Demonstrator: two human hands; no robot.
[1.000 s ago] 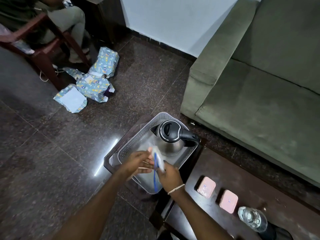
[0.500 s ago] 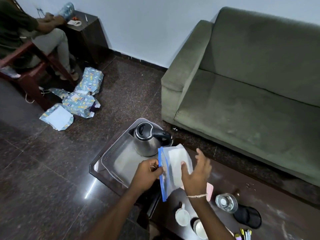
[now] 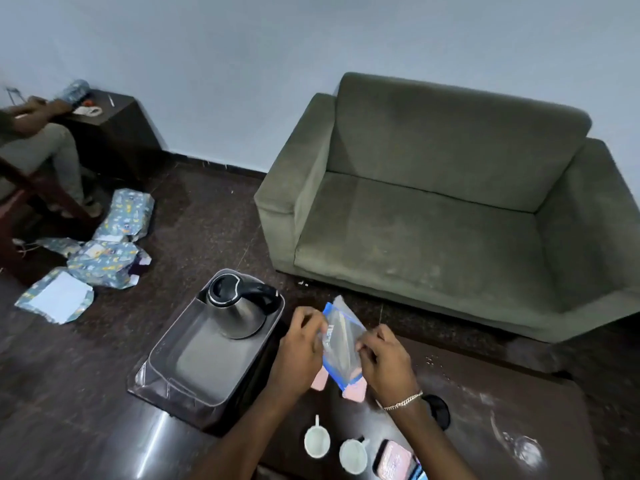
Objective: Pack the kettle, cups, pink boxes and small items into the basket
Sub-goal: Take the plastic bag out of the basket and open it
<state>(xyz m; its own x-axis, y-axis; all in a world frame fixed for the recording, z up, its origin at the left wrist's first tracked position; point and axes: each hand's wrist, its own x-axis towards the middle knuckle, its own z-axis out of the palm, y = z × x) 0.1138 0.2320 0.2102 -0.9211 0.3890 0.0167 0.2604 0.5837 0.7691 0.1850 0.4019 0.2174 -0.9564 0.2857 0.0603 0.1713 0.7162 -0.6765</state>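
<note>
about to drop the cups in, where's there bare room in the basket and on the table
The basket floor is bare from the kettle to its near wall. On the table, the far right part is bare, between the black lid and the sofa side. The near edge is crowded: two cups, a pink box, a glass.

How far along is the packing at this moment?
Done: only the kettle stands in the basket. In hand: left hand and right hand hold a clear zip bag above the table. Left: two cups and the pink boxes remain on the table.
</note>
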